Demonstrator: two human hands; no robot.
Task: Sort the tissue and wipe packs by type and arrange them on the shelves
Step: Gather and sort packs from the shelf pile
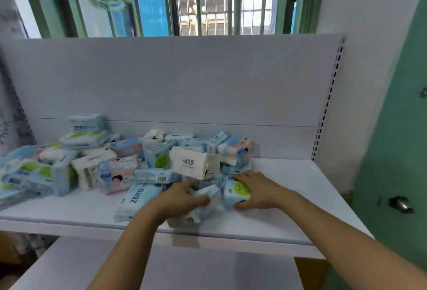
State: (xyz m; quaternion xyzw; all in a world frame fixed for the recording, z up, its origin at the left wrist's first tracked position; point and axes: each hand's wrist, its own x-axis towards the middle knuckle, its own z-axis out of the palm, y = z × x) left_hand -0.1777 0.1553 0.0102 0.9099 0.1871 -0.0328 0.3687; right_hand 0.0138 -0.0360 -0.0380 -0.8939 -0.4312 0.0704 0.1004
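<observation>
A jumbled pile of tissue and wipe packs [129, 155] covers the left and middle of the white upper shelf [288, 197]. My right hand [256, 188] grips a light blue pack with a green circle [238, 191] at the pile's front right. My left hand [182, 197] grips a crumpled blue and white pack [209, 199] beside it. A blue ZERO pack [136, 199] lies flat just left of my left hand. A cream tissue pack with black print [193, 162] sits behind both hands.
A white back panel [184, 82] rises behind the shelf, with a slotted upright [328, 105] at the right. A lower shelf [161, 269] projects below. A green door with a metal knob [399, 204] stands at the right. A barred window is above.
</observation>
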